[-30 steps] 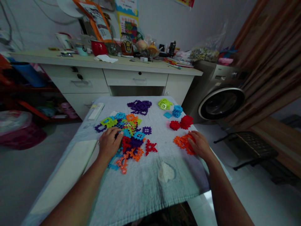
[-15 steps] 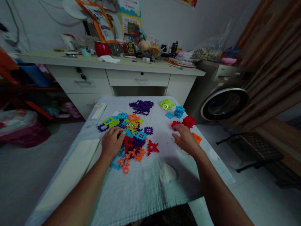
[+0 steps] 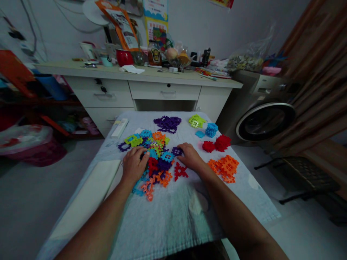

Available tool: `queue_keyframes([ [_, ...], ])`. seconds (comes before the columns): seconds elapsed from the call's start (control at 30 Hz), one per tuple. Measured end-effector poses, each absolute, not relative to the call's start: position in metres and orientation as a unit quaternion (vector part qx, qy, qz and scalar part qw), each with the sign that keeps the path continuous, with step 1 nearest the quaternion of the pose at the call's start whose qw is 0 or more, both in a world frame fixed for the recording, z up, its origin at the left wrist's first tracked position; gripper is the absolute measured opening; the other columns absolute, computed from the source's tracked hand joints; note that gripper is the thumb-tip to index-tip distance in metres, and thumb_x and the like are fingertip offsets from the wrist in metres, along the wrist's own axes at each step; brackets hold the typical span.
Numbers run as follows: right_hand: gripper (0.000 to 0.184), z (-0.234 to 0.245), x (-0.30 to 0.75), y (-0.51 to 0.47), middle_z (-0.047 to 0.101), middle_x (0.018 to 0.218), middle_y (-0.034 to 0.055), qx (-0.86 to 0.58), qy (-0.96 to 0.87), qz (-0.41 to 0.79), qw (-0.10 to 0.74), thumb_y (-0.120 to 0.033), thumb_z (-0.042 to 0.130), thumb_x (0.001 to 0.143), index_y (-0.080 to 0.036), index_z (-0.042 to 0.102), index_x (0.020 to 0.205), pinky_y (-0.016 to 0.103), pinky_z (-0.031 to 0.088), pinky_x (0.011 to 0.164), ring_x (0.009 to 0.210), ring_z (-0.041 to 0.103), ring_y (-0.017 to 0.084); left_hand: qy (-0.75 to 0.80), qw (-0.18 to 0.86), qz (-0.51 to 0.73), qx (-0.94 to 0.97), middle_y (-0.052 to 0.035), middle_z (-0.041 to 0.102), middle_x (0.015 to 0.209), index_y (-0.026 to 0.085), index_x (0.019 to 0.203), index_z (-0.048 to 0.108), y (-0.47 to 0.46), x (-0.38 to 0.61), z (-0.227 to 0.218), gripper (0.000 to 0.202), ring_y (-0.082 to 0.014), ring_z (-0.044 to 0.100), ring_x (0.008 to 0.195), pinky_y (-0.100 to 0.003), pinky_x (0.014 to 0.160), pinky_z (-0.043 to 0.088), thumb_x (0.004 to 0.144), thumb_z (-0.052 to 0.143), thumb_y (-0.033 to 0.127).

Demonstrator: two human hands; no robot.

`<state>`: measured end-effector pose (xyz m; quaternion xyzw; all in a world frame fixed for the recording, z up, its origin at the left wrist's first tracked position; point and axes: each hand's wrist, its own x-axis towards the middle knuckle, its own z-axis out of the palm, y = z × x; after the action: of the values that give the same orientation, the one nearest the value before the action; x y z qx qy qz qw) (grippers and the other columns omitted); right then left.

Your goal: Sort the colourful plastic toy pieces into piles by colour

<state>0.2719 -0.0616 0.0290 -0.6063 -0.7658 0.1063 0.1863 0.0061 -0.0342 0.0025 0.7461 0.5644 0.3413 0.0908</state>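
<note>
A mixed heap of interlocking plastic pieces in several colours lies on the cloth-covered table. My left hand rests against the heap's left side, its thumb apart from the curved fingers; its fingertips are partly lost among the pieces. Right of the heap is a flat purple square piece. My right hand reaches to it, thumb and fingers apart at its right edge, and no lift shows. Just below lies a red piece with pointed corners.
Sorted piles lie around: purple at the back, lime green, blue, red and orange on the right. A long white box runs along the left edge. Beyond stands a white desk.
My right hand has moved left from the red pile to the purple square piece, uncovering the orange pile. My left hand has stayed by the heap. The view has shifted slightly.
</note>
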Motion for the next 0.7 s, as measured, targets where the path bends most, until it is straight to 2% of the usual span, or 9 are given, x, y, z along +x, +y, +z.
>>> queue_keyframes([
  [0.13,0.036,0.029,0.277,-0.061,0.063,0.108,0.0104,-0.630,-0.742,0.106,0.201,-0.026,0.069,0.080,-0.015,0.064,0.114,0.034,0.042,0.093,0.102,0.056,0.022,0.562,0.095,0.346,0.745,-0.0077,0.065,0.117,0.021,0.104,0.068,-0.034,0.006,0.003,0.041,-0.0266,0.058,0.112,-0.044,0.102,0.041,0.091,0.041,0.048],
  [0.4,0.030,0.038,0.282,-0.023,0.059,0.107,0.0097,-0.660,-0.717,0.091,0.208,-0.019,0.067,0.079,-0.015,0.065,0.108,0.031,0.042,0.092,0.100,0.056,0.020,0.569,0.088,0.336,0.745,-0.0077,0.065,0.118,0.022,0.105,0.068,-0.034,0.006,0.003,0.040,-0.0270,0.058,0.112,-0.044,0.101,0.041,0.092,0.040,0.048],
  [0.7,0.018,0.032,0.277,0.048,0.063,0.099,0.0068,-0.707,-0.622,0.087,0.325,-0.022,0.068,0.076,-0.016,0.067,0.093,0.032,0.043,0.092,0.095,0.057,0.019,0.568,0.092,0.338,0.745,-0.0074,0.064,0.119,0.023,0.104,0.069,-0.035,0.007,0.004,0.038,-0.0263,0.058,0.113,-0.044,0.101,0.042,0.093,0.041,0.047],
])
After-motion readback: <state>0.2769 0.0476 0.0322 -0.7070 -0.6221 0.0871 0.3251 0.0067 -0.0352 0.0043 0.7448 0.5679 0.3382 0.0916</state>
